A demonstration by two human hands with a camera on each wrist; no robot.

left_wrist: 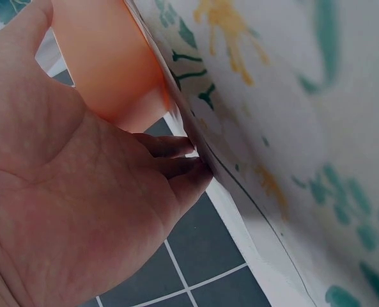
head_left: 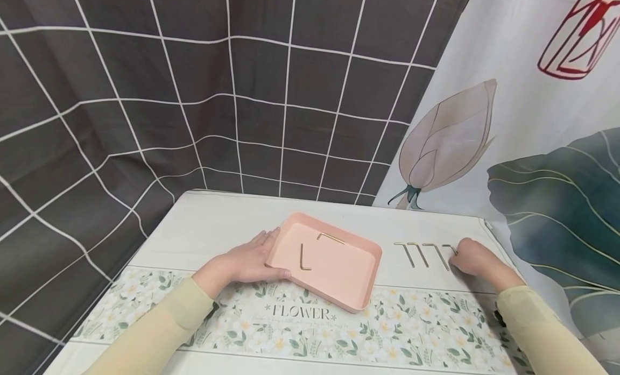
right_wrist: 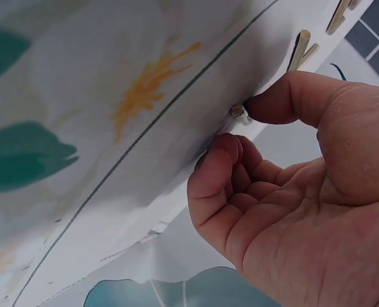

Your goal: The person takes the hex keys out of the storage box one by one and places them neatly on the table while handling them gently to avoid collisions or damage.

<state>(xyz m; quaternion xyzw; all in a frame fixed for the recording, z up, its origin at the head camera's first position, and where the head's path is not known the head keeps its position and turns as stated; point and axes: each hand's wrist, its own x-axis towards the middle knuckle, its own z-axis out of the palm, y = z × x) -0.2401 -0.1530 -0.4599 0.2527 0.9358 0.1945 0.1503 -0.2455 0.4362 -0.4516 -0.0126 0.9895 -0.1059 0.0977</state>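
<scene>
A pink tray (head_left: pixel 341 275) lies at an angle on the table, with two L-shaped gold hex keys inside: one hex key (head_left: pixel 302 256) near its left end and another (head_left: pixel 331 238) by its back wall. My left hand (head_left: pixel 252 259) rests against the tray's left end, fingers extended and thumb along the front wall. To the tray's right, several hex keys (head_left: pixel 422 255) lie in a row. Over the rightmost hex key (head_left: pixel 450 247), my right hand (head_left: pixel 474 259) has curled fingers. In the right wrist view, thumb and forefinger close about its end (right_wrist: pixel 237 110); the rest is hidden.
The white table cover (head_left: pixel 232 219) carries a flower-print band (head_left: pixel 290 340) along the front. Behind it hangs a dark curtain with a white grid (head_left: pixel 261 122). A white curtain with printed plants (head_left: pixel 445 138) borders the right side.
</scene>
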